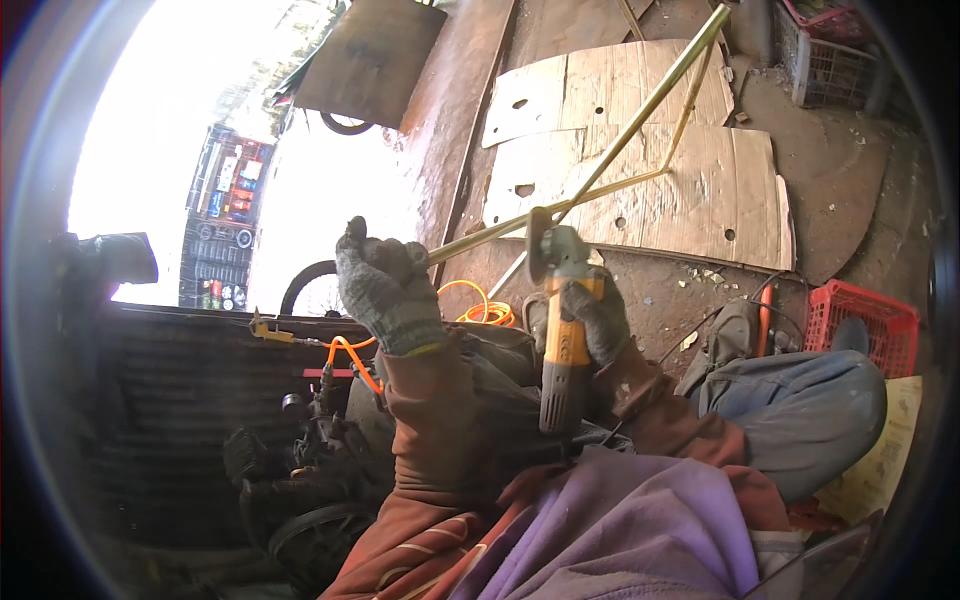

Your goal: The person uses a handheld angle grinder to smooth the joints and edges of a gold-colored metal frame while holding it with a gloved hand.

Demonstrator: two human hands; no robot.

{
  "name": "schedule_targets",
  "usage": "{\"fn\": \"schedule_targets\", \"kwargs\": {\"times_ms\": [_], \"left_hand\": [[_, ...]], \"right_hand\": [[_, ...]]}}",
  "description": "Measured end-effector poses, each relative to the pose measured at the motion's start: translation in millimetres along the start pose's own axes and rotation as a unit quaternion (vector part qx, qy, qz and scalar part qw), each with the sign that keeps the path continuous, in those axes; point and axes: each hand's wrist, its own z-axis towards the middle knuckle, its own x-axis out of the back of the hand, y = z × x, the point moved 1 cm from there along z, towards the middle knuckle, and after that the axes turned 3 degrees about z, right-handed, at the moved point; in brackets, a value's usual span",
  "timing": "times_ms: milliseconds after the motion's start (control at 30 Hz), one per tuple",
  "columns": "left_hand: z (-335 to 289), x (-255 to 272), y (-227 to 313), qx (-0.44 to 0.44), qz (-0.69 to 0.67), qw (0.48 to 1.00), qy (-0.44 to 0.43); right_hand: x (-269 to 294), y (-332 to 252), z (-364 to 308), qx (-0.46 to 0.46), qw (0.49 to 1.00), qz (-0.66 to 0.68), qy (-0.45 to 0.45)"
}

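Note:
Both my hands wear grey knit work gloves. My left hand (385, 285) is closed round the near end of a long, thin, brass-coloured frame (640, 118), whose bars run away to the upper right and meet at angles. In my right hand (598, 315) is an angle grinder (567, 335) with a yellow body and a dark lower end, held upright. Its disc (538, 245) is at the frame's bar, to the right of my left hand. Whether the disc touches the bar or spins, I cannot tell.
Flattened cardboard (640, 190) lies on the floor beyond the frame. An orange hose (487, 312) coils by my left hand and runs to a dark compressor-like machine (320, 430) at left. A red plastic basket (865, 325) stands at right, and a grey crate (825, 65) at upper right.

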Motion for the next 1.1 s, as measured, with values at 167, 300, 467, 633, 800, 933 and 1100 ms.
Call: {"fn": "schedule_targets", "kwargs": {"times_ms": [167, 300, 467, 633, 800, 933, 1100], "left_hand": [[4.7, 0.1, -3.3, 0.006, -0.059, 0.992, -0.109], [-6.0, -14.1, 0.7, 0.008, -0.043, 0.991, -0.127], [13.0, -7.2, -8.3, 0.016, -0.089, 0.981, -0.173], [6.3, -3.7, 0.2, 0.003, -0.093, 0.95, -0.298], [6.8, -1.4, -2.3, -0.006, -0.054, 0.968, -0.244], [8.8, -6.7, -7.9, 0.0, -0.082, 0.983, -0.162], [7.9, -2.5, -5.0, -0.005, -0.081, 0.972, -0.221]], "right_hand": [[-50.3, 1.5, -22.8, 0.089, 0.989, -0.112, -0.026], [-27.8, -25.5, -16.6, 0.019, 0.999, -0.026, 0.001], [-35.3, -18.5, -26.7, 0.03, 0.998, -0.062, -0.009], [-44.5, -6.3, -27.5, 0.095, 0.986, -0.132, -0.024], [-20.6, -22.8, -14.7, 0.022, 0.995, -0.025, 0.099], [-43.6, -1.7, -22.7, 0.084, 0.987, -0.136, 0.029], [-21.4, -1.7, -10.3, 0.058, 0.997, -0.041, 0.025]]}}
